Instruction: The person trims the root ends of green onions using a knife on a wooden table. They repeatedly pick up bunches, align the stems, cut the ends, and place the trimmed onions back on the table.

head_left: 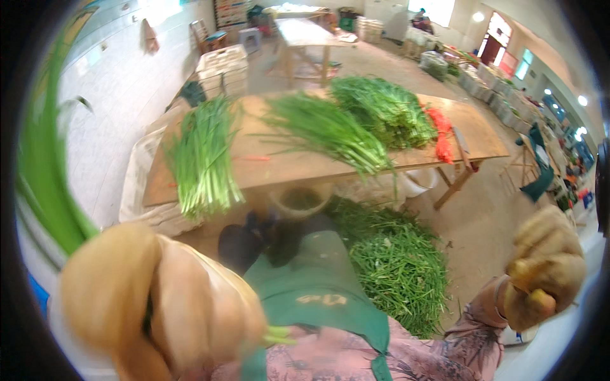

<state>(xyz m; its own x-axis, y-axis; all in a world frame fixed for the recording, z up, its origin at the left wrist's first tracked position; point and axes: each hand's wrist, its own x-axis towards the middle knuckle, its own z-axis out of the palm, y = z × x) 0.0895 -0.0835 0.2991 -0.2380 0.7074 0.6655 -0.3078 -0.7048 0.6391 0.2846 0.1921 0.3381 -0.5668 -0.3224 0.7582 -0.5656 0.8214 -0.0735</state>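
Observation:
My left hand (165,298), in a tan glove and blurred close to the camera, is closed round a bunch of garlic chives (47,165). Long green leaves rise from it along the left rim, and pale stem ends poke out below the fist. Raised at the right, my right hand (546,270) wears a soiled yellowish glove with its fingers curled in; whatever they hold, if anything, is hidden. On the wooden table (254,171) in front lie a bunch of chives (206,155) at the left, a loose bunch (330,130) in the middle and a larger pile (384,111) behind it.
Red ties (440,133) and a knife (462,143) lie at the table's right end. A heap of green trimmings (403,273) covers the floor by my right side. Under the table stands a pale bucket (302,198). White crates (222,70) are stacked behind, near another table (305,33).

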